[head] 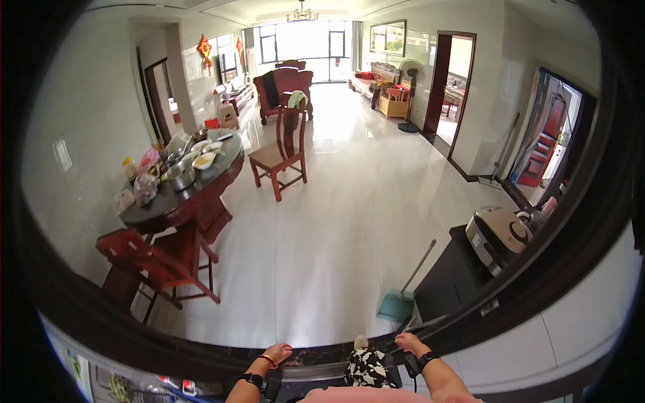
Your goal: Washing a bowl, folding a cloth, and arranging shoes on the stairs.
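My left hand (278,352) is at the bottom centre-left, fingers curled with nothing visible in them, above the dark door threshold (322,358). At the bottom right, my right hand (410,343) is curled beside a short, thin handle (409,323); whether the fingers grip it is unclear. A green dustpan (396,305) with a long grey handle stands on the floor just beyond that hand. Between my hands, black-and-white patterned cloth (370,367) covers a leg, and the tip of a light shoe (361,342) shows ahead of it.
At left stand a round table (211,176) with bowls and pots and a red wooden chair (171,257). Another chair (277,153) stands mid-floor. A rice cooker (496,234) sits on a black cabinet (443,282) at right. Farther off are a standing fan (412,95) and sofas.
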The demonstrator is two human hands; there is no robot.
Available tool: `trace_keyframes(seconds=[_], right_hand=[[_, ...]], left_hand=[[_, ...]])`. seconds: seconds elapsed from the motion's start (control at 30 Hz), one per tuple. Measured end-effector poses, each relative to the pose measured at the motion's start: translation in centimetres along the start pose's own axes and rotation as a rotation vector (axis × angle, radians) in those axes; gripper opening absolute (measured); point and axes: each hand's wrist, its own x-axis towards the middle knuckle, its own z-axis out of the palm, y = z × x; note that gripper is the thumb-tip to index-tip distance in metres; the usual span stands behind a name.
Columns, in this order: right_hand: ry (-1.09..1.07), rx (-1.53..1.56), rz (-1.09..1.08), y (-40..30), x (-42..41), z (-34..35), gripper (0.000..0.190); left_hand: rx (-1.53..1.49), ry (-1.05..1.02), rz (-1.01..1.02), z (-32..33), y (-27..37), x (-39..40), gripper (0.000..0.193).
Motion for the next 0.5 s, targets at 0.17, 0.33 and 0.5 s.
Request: trace_keyframes(seconds=[0.17, 0.33, 0.5], right_hand=[[-0.086, 0.115, -0.030, 4.5, 14.7, -7.1, 0.021], [-0.078, -0.039, -0.025, -8.9, 22.7, -11.5, 0.019], [0.160, -0.189, -0.039, -17.6, 32.9, -18.2, 0.022]], left_hand=[[0.114, 0.175, 0.146, -6.4, 4.8, 12.8, 0.035], [-0.394, 0.412, -0.408, -8.7, -3.9, 12.9, 0.027], [-0.349, 0.223, -0.784, -10.4, -5.4, 13.5, 0.027]])
